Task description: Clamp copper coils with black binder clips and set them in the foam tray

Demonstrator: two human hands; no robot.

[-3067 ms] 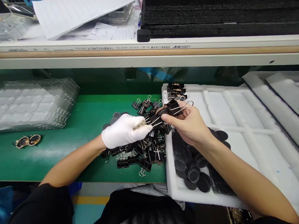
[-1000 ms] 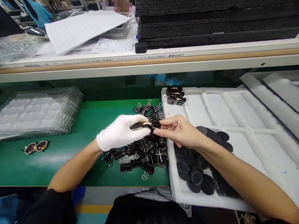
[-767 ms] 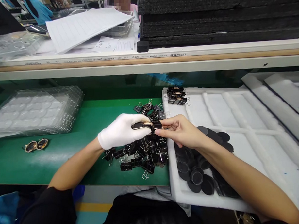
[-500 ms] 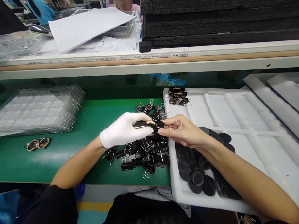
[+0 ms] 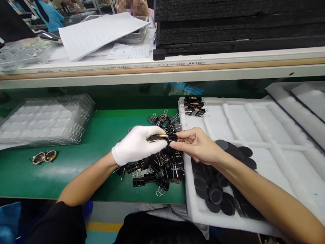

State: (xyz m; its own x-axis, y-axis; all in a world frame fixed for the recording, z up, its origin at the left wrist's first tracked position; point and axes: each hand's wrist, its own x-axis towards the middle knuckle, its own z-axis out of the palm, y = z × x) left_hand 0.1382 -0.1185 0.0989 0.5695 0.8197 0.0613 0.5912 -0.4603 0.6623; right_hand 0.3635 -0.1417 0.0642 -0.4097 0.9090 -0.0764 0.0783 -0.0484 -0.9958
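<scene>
Both your hands (image 5: 139, 144) meet near the middle of the frame. Your left, in a white glove, is closed around a black clip assembly (image 5: 163, 137) with a gold-coloured rim; your bare right hand (image 5: 199, 145) pinches its right end, thumb below and fingers above.

Markings: the white rail (image 5: 250, 56) across the upper frame carries printed text, of which "LESSO" can be read right of centre; most of the remaining characters are too small to read. A paper slip (image 5: 120, 52) at upper left bears handwriting that appears to read "8.26". The printed lines on the large white sheet (image 5: 98, 34) above it are illegible.

Surroundings: loose binder clips (image 5: 150, 177) lie on the green bench (image 5: 29, 181) beneath your hands, partly covered by them. Clear plastic trays (image 5: 42, 117) are stacked at left, above the sunglasses (image 5: 50, 155). At right, your forearm crosses the white foam tray (image 5: 242, 119) and hides part of its black discs (image 5: 215, 195). Further clipped pieces (image 5: 195, 111) sit on that tray's upper-left corner.
</scene>
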